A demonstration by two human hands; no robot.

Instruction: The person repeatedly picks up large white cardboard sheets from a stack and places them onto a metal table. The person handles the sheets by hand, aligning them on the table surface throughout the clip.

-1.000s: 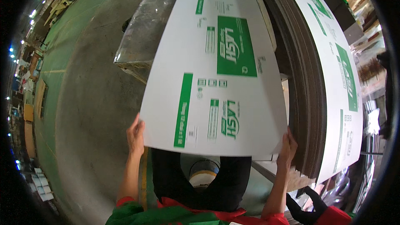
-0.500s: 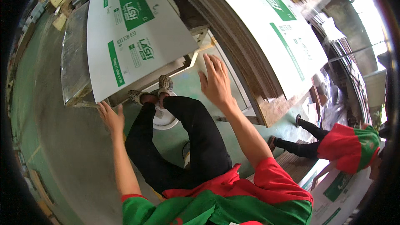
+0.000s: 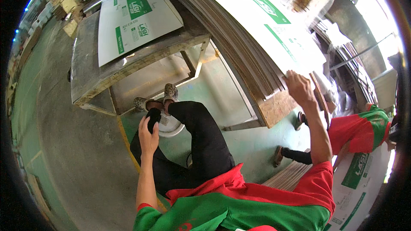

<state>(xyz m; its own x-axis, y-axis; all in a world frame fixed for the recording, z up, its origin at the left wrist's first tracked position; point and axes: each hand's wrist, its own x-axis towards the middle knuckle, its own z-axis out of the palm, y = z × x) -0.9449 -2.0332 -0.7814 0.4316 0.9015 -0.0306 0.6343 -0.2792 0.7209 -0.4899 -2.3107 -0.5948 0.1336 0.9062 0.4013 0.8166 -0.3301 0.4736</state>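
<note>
Stretching out ahead of the left hand (image 3: pixel 148 136) in the head view, a dull grey tabletop (image 3: pixel 132 62) stands on a metal frame, over a floor (image 3: pixel 87 158) that is grey on that hand's outer side and green between the two hands, with a yellow line (image 3: pixel 125 137) running just left of the left hand.

A second ago both hands held a printed white sheet by its sides; now a white sheet (image 3: pixel 139 22) lies released, farther ahead of the left hand than it was half a second ago, and the tabletop's near edge shows bare. The left hand has dropped to the knee (image 3: pixel 154 117), thumb and fingers parted around it. The right hand (image 3: pixel 300 89) has moved across to the near corner of the top sheet (image 3: pixel 291 32), fingers curled there; whether they pinch it, I can't tell.

Ahead and left of the right hand runs the stack's brown edge (image 3: pixel 239 49), above a wooden board (image 3: pixel 278 110). A co-worker (image 3: pixel 355 128) in red and green bends to the right of that hand. The stack's corner stands between the two hands; below it, near the left hand, sits a round white container (image 3: pixel 171 127).
</note>
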